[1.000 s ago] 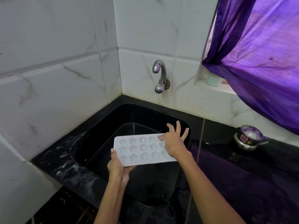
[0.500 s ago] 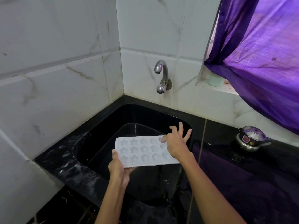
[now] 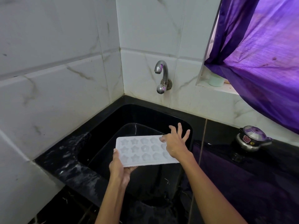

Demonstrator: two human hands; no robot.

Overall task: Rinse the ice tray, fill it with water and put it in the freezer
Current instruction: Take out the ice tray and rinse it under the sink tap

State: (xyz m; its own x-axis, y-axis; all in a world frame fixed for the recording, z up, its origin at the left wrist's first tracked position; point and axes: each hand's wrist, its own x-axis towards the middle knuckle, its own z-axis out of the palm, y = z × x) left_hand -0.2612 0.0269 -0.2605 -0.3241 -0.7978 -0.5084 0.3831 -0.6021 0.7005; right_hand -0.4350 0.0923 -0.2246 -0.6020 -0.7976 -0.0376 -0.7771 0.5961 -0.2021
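A white ice tray (image 3: 142,150) with star and flower shaped cups is held level over the black sink (image 3: 103,143). My left hand (image 3: 120,168) grips its near left corner from below, thumb on top. My right hand (image 3: 175,143) rests on the tray's right end with fingers spread, thumb and forefinger touching its far edge. A steel tap (image 3: 161,73) juts from the tiled wall above the sink; no water runs from it.
A steel pressure cooker (image 3: 252,139) sits on the black counter at right. A purple curtain (image 3: 262,54) hangs over the window ledge, where a pale green cup (image 3: 216,80) stands. White tiled walls close in the left and back.
The tray and both hands have stayed nearly still over the sink. My right fingers have spread a little more on the tray's right end.
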